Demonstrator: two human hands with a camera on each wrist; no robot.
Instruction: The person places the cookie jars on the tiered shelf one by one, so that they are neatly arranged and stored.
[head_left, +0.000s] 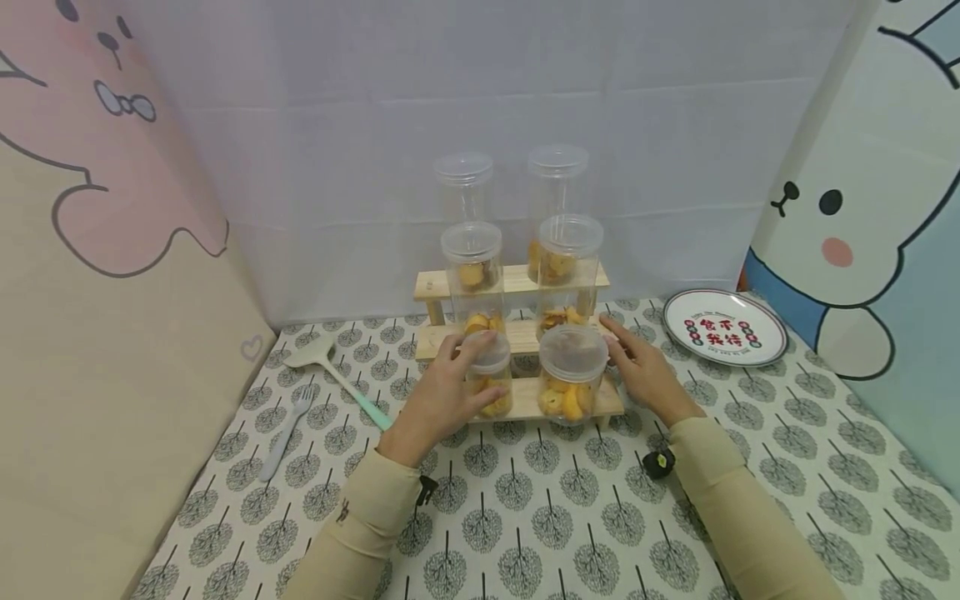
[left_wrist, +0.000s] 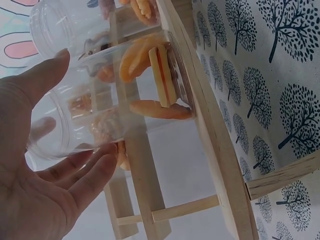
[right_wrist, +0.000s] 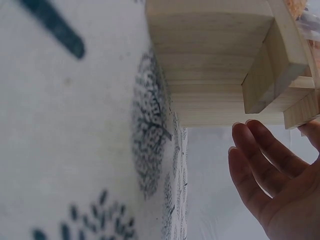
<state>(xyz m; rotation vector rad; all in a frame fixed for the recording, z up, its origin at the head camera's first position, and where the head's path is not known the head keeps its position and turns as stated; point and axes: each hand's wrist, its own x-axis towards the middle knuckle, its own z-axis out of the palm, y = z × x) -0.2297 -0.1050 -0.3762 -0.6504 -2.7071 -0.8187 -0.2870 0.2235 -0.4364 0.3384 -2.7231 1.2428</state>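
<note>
My left hand [head_left: 444,400] holds the clear lidded jar [head_left: 491,392] at the front left of a stepped wooden rack [head_left: 525,408]. In the left wrist view its thumb [left_wrist: 55,70] is on one side of the jar and the fingers are on the other, near the lid. Yellow and orange food-like pieces [left_wrist: 164,75] lie inside. My right hand [head_left: 643,371] is at the rack's right end, beside a wider front jar [head_left: 573,383]. Its fingers [right_wrist: 267,172] are extended and apart from the wood in the right wrist view; thumb contact is unclear.
Taller lidded jars [head_left: 570,258] stand on the middle and rear tiers. At the right is a round plate [head_left: 723,329] with red characters. A pale spatula [head_left: 337,375] and a grey fork [head_left: 288,429] lie left, on tree-patterned cloth [head_left: 555,533]. White cloth [head_left: 345,167] hangs behind.
</note>
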